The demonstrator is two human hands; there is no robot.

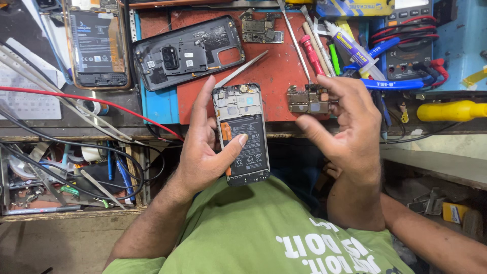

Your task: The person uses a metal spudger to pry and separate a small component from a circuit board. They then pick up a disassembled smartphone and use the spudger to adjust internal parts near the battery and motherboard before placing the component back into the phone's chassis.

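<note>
My left hand (203, 152) grips an opened phone (242, 133) with its back cover off, the black battery facing up and my thumb lying across it. My right hand (345, 127) is held beside the phone, fingers curled, its fingertips pinching a small circuit board (308, 100) just above the red mat (274, 71). A pair of metal tweezers (241, 70) lies on the mat just beyond the phone's top edge.
A grey phone back cover (187, 50) and another circuit board (261, 29) lie on the mat. A second opened phone (96, 45) rests at far left. Screwdrivers, a glue tube (350, 48), a multimeter (411, 40) with leads and a yellow handle (451, 110) crowd the right. Cables fill the drawer (66, 172).
</note>
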